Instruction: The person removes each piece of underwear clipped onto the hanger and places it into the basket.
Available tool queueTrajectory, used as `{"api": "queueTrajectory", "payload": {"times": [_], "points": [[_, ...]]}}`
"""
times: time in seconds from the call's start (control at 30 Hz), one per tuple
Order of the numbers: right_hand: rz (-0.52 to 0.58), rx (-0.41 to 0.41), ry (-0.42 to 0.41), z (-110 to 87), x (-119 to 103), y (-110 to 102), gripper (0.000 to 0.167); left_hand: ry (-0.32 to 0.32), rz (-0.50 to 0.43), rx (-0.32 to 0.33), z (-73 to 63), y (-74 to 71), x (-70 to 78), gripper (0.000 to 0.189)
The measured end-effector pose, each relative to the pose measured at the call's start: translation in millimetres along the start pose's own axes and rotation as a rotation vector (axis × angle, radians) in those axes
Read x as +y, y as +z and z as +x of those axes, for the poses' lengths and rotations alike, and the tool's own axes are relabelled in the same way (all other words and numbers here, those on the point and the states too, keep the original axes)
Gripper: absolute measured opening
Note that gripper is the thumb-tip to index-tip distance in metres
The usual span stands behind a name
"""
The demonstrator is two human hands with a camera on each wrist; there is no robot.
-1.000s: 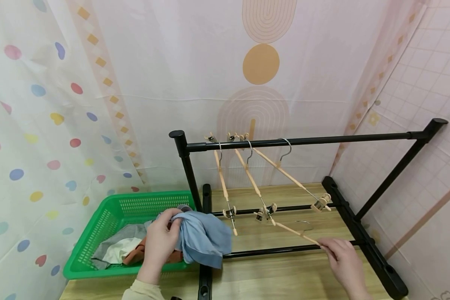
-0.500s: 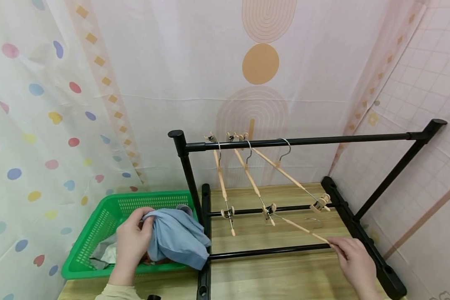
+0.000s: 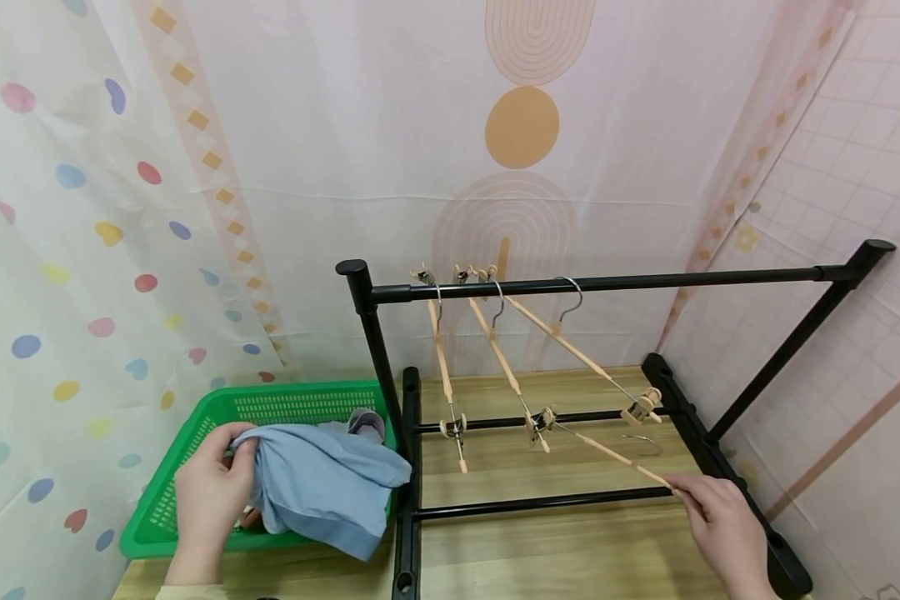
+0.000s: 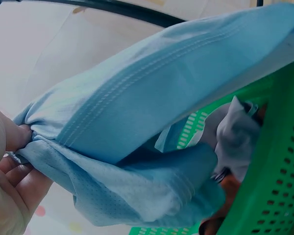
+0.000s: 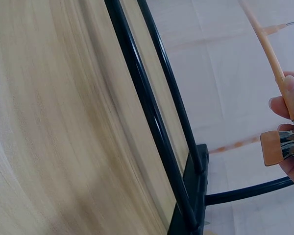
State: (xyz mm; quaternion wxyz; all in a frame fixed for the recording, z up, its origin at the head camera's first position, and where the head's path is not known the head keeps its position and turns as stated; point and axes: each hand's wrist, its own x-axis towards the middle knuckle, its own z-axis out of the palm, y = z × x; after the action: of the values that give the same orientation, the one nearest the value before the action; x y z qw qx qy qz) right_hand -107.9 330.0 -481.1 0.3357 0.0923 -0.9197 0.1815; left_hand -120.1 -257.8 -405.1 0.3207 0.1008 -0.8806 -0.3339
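A light blue garment (image 3: 322,483) with a double-stitched hem stretches over the green basket (image 3: 285,402). Its left end is pinched between the thumb and fingers of my left hand (image 3: 213,492); the left wrist view shows the garment (image 4: 152,93) bunched at that grip. On the right, my right hand (image 3: 727,529) grips one end of a pale wooden clip hanger (image 3: 618,457). Close up in the right wrist view, a clip (image 5: 272,148) of this hanger sits beside the fingers. The hanger's far end meets the clips of a hanging one in the head view; whether they touch, I cannot tell.
A black rack (image 3: 690,280) stands on the wooden table (image 3: 555,558). Three clip hangers hang from its top bar, among them a middle one (image 3: 495,350). Grey clothing (image 3: 366,423) and other clothes lie in the basket. A patterned curtain (image 3: 345,125) hangs behind.
My left hand has moved left, drawing the blue garment back across the basket, away from the rack's interior. My right hand has shifted slightly right and down with the hanger.
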Motion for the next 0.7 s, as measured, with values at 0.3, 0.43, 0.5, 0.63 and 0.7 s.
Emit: {"api": "queueTrajectory", "payload": {"times": [0.3, 0.43, 0.5, 0.63, 0.7], "points": [[-0.007, 0.024, -0.033, 3.6, 4, -7, 0.033, -0.103, 0.023, 0.075, 13.1, -17.0, -11.4, 0.014], [-0.010, 0.024, -0.034, 5.9, 6, -11, 0.032, -0.148, 0.019, 0.112, 19.9, -22.8, -16.2, 0.017], [-0.008, 0.026, -0.038, 6.8, 7, -13, 0.032, -0.162, 0.007, 0.146, 23.0, -24.5, -18.6, 0.018], [-0.001, 0.030, -0.049, 7.8, 10, -15, 0.034, -0.163, 0.004, 0.246, 27.5, -27.4, -22.5, 0.018], [0.000, 0.033, -0.055, 8.5, 12, -17, 0.035, -0.162, 0.010, 0.298, 28.8, -29.1, -23.8, 0.019]]}}
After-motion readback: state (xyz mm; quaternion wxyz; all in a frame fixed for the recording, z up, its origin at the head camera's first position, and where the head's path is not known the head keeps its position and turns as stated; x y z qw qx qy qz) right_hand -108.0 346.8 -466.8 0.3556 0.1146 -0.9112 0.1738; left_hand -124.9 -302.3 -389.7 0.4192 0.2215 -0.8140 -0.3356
